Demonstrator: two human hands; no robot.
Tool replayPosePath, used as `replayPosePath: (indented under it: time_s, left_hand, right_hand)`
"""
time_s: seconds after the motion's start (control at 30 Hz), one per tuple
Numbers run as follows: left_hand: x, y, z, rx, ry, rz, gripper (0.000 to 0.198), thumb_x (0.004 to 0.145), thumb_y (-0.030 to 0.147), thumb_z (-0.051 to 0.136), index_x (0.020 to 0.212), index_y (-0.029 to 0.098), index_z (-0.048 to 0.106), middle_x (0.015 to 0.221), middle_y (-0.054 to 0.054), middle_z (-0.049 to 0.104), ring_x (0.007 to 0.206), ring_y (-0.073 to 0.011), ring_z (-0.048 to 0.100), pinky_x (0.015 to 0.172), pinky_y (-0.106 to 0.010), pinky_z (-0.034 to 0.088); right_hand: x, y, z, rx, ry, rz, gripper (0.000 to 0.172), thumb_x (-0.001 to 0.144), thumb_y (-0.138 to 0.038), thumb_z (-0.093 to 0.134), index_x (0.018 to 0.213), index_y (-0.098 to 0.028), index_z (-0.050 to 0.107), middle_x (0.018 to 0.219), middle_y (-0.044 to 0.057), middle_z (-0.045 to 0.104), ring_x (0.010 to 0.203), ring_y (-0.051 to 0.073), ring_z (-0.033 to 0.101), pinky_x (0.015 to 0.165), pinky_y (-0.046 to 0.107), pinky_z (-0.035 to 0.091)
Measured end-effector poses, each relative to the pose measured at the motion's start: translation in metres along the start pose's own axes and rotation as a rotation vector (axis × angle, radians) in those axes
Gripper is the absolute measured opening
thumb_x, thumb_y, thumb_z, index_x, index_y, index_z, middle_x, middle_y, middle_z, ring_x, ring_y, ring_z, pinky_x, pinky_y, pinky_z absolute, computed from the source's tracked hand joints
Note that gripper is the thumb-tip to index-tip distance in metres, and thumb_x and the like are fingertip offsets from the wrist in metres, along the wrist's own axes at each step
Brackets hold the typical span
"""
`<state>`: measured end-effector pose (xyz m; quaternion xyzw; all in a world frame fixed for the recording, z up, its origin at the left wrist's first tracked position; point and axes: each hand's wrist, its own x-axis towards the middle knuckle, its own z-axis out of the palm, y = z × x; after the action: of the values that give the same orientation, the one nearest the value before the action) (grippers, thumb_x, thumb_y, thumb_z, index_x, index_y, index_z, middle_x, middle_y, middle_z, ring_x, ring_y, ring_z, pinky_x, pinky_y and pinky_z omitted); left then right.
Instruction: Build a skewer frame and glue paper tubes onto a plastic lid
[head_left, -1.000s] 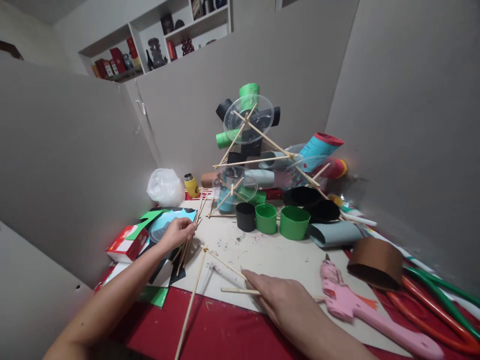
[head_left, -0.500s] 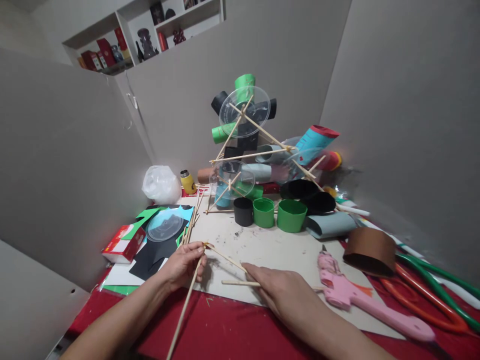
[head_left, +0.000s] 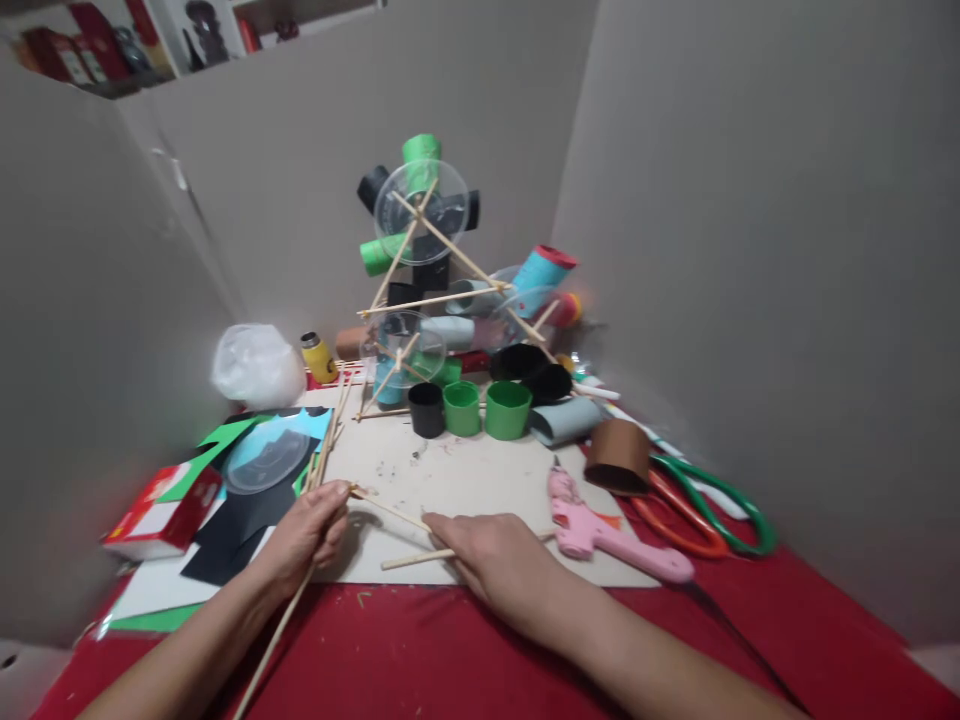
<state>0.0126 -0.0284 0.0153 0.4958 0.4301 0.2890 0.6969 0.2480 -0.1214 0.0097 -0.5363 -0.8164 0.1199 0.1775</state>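
Observation:
My left hand (head_left: 311,530) pinches the tip where two thin wooden sticks meet. One stick (head_left: 274,645) slopes down toward me from that joint, and the other (head_left: 390,509) runs right to my right hand (head_left: 495,570). My right hand is closed over that stick's far end, its fingertips pressed together. A further wooden stick (head_left: 412,560) passes beneath the right fingers, its left end sticking out. Just right of that hand, a pink glue gun (head_left: 592,535) lies on the pale board (head_left: 390,455).
Behind stands a stick frame (head_left: 442,300) with clear plastic discs and coloured paper tubes. Short paper rings, one green (head_left: 508,412), line its front. Paper scraps (head_left: 225,535), a red box (head_left: 169,510) and loose sticks (head_left: 324,440) are left; a brown ring (head_left: 617,457) and scissors-like coloured loops (head_left: 697,505) are right.
My view has swung to the right, so everything sits further left in the picture. Both hands keep nearly the same hold on the sticks.

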Motion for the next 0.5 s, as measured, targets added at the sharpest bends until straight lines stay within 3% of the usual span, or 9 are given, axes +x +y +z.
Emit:
replayPosePath:
  time_s: [0.17,0.3,0.5]
  left_hand:
    - [-0.0012,0.0067,0.0009,0.212,0.029,0.065,0.047,0.084,0.057,0.056,0.064,0.016,0.045,0.043,0.008,0.037,0.036,-0.0022,0.019,0.037,-0.014,0.017]
    - [0.0007,0.0058,-0.003,0.181,0.123,0.02,0.046,0.073,0.058,0.067,0.067,0.017,0.047,0.048,0.008,0.036,0.04,-0.0029,0.02,0.037,-0.014,0.014]
    - [0.001,0.0066,-0.0056,0.153,0.119,-0.073,0.05,0.07,0.059,0.068,0.099,0.018,0.063,0.048,0.009,0.028,0.04,-0.0048,0.023,0.036,-0.014,0.017]
  right_hand:
    - [0.0002,-0.0035,-0.0099,-0.12,-0.02,-0.025,0.019,0.093,-0.021,0.045,0.108,-0.021,0.058,0.091,0.003,0.073,0.079,0.019,0.068,0.061,0.026,0.039]
    - [-0.0004,-0.0015,-0.0111,-0.214,-0.008,-0.043,0.015,0.094,-0.027,0.048,0.103,-0.02,0.057,0.09,0.001,0.072,0.077,0.019,0.068,0.056,0.028,0.035]
    - [-0.0001,0.0013,-0.0109,-0.289,-0.006,-0.062,0.016,0.095,-0.03,0.047,0.104,-0.022,0.057,0.088,0.0,0.071,0.073,0.017,0.067,0.049,0.029,0.027]
